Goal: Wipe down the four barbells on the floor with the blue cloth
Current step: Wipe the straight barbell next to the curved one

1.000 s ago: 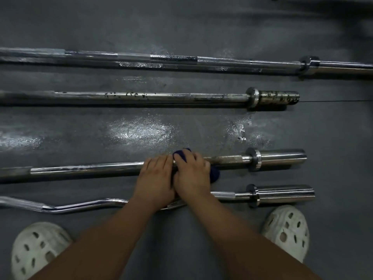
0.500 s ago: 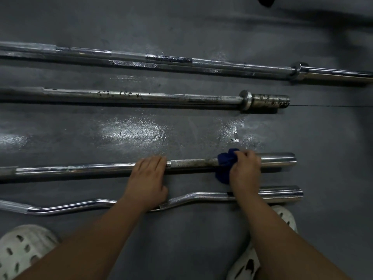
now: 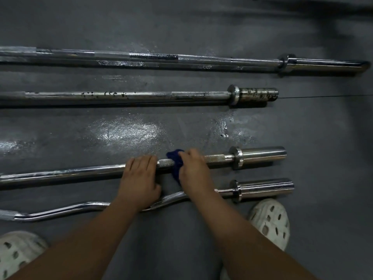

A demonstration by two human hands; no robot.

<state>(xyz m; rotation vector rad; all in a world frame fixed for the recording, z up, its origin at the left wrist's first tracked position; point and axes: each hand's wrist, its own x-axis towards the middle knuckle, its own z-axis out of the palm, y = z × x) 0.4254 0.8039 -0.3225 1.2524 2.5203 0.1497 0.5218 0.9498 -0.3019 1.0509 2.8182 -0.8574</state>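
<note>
Gym: barbells (image 3: pixel 141 96) on dark rubber floor (image 3: pixel 201 27)

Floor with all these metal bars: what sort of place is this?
Probably a gym or weight room. Three straight barbells and a bent curl bar lie side by side on a dark textured floor, and the right hand holds a blue cloth on one of them.
</note>
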